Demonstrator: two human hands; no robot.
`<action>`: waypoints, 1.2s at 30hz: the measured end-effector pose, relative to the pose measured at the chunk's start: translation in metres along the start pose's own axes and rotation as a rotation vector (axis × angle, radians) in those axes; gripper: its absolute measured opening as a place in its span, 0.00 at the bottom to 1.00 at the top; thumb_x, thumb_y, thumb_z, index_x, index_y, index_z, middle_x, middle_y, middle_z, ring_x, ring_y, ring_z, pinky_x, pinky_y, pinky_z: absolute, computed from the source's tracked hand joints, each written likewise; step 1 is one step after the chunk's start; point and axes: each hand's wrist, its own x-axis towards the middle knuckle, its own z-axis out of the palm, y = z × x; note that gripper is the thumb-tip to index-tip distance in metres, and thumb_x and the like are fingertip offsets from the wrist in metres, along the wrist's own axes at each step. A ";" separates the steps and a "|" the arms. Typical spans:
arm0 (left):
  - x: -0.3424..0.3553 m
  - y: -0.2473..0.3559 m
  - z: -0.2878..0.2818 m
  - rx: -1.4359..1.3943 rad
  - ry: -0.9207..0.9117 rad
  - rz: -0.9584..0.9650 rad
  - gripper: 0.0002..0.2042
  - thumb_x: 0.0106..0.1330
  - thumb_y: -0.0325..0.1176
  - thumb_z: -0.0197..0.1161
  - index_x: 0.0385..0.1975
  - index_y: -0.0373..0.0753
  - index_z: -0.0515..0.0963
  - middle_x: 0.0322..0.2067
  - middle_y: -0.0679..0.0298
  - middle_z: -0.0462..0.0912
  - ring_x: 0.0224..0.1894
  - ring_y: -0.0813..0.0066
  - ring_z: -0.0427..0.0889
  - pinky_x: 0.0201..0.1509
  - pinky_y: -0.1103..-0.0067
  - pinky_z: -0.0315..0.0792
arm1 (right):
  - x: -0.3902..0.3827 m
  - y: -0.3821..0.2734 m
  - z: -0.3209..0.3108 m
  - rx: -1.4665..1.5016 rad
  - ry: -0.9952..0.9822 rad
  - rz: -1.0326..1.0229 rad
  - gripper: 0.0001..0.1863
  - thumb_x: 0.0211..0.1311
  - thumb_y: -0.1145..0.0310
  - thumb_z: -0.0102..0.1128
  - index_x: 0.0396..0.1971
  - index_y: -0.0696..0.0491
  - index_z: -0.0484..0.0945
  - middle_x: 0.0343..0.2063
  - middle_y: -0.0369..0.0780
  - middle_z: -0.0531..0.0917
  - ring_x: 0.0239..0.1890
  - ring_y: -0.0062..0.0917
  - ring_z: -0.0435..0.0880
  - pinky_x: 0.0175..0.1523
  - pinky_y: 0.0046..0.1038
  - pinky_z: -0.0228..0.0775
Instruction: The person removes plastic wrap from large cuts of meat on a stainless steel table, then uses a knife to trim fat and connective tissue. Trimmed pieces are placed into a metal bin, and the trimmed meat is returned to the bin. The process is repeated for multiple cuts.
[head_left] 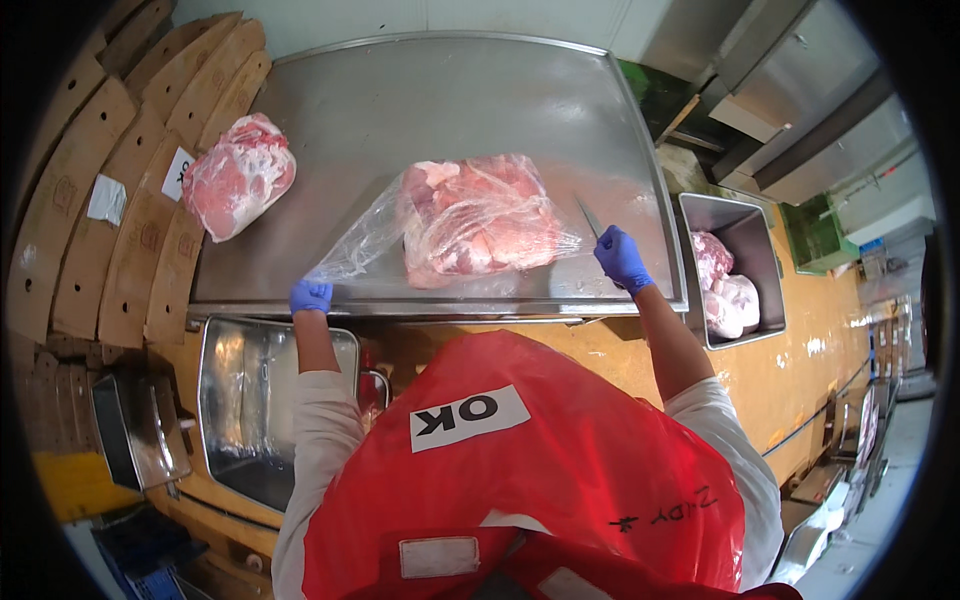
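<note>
A large block of raw pink meat [480, 225] lies near the middle of the metal table, with clear plastic wrap [365, 235] over it. The wrap is pulled out taut toward the table's front edge at the left. There my left hand [311, 295], in a blue glove, is closed on its end. My right hand [622, 260], also blue-gloved, is closed around a knife [588, 215] whose blade points away and to the left. Plastic is drawn to a point from the meat toward this hand; whether the fingers also grip it I cannot tell.
Another piece of raw meat [242, 178] rests at the table's left side, against stacked cardboard boxes [150, 215]. A metal bin [765, 255] with meat pieces stands beyond the right edge. Below the front left edge is a large metal tub [235, 400]. The metal table [450, 90] has a raised rim.
</note>
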 end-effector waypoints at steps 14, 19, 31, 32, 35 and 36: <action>-0.120 -0.065 0.109 1.109 -0.370 0.894 0.27 0.65 0.32 0.64 0.63 0.32 0.68 0.57 0.57 0.75 0.60 0.66 0.74 0.69 0.71 0.63 | 0.023 -0.129 0.031 -0.032 0.031 -0.644 0.25 0.53 0.55 0.72 0.49 0.52 0.80 0.45 0.46 0.80 0.50 0.45 0.77 0.56 0.42 0.70; -0.139 -0.076 0.161 1.023 -0.629 0.472 0.17 0.64 0.28 0.65 0.52 0.34 0.77 0.45 0.60 0.82 0.48 0.72 0.79 0.57 0.77 0.71 | 0.055 -0.116 0.074 -0.190 0.031 -0.527 0.09 0.58 0.65 0.64 0.35 0.53 0.78 0.33 0.47 0.79 0.38 0.45 0.78 0.46 0.45 0.70; -0.023 -0.028 0.061 0.759 0.076 0.799 0.05 0.67 0.30 0.61 0.35 0.36 0.78 0.29 0.66 0.80 0.31 0.78 0.77 0.36 0.75 0.75 | 0.068 0.148 -0.029 0.517 0.578 0.493 0.09 0.66 0.69 0.52 0.31 0.58 0.76 0.33 0.47 0.83 0.32 0.37 0.81 0.38 0.36 0.71; -0.034 -0.034 0.042 0.888 -0.074 0.669 0.08 0.68 0.33 0.62 0.37 0.35 0.77 0.30 0.65 0.80 0.31 0.77 0.77 0.36 0.74 0.75 | 0.063 0.128 -0.018 0.743 0.559 0.546 0.10 0.68 0.67 0.51 0.32 0.58 0.76 0.31 0.45 0.83 0.31 0.35 0.81 0.38 0.35 0.73; -0.092 -0.076 0.019 0.992 -0.315 -0.163 0.21 0.70 0.49 0.62 0.46 0.35 0.76 0.35 0.60 0.82 0.32 0.69 0.82 0.39 0.71 0.78 | 0.056 0.023 0.006 1.294 0.433 0.673 0.12 0.72 0.61 0.47 0.38 0.55 0.74 0.28 0.39 0.82 0.28 0.32 0.82 0.39 0.31 0.77; -0.132 -0.094 0.066 1.001 -0.344 -0.372 0.24 0.70 0.54 0.59 0.48 0.35 0.76 0.38 0.58 0.83 0.35 0.66 0.83 0.41 0.70 0.79 | 0.049 0.046 0.004 1.346 0.458 0.663 0.12 0.72 0.61 0.47 0.40 0.54 0.73 0.28 0.39 0.81 0.27 0.31 0.81 0.37 0.31 0.76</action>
